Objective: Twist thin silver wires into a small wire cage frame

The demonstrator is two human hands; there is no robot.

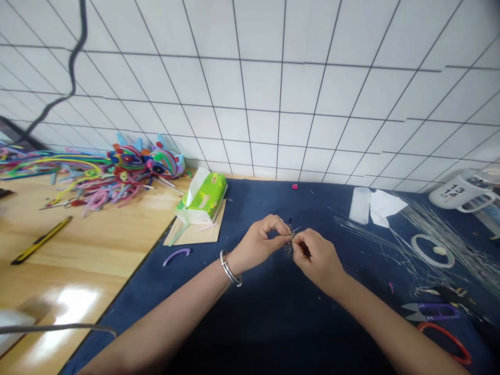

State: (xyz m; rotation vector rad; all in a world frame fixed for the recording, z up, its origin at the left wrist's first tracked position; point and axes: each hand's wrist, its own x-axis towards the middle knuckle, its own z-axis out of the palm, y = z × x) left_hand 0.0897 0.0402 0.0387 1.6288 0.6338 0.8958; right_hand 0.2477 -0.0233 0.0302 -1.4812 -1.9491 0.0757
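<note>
Near the middle of the view, my left hand (pixel 262 240) and my right hand (pixel 318 258) meet fingertip to fingertip over the dark blue mat. Between them is a small tangled piece of thin wire (pixel 288 247), silvery and dark. Thumb and forefinger of my left hand pinch it from the left. The closed fingers of my right hand press against its right side. The fingers cover part of the piece, so its full shape is hidden. A silver bracelet (pixel 231 269) circles my left wrist.
Left of the mat are colourful fuzzy stems (pixel 105 195) and a yellow cutter (pixel 42 240). A green tissue pack (pixel 207 195) and a purple curved stem (pixel 176 255) lie nearer. At right are loose wires (pixel 441 234), purple snips (pixel 433 311), red-handled scissors (pixel 449 338) and a mug (pixel 459 191).
</note>
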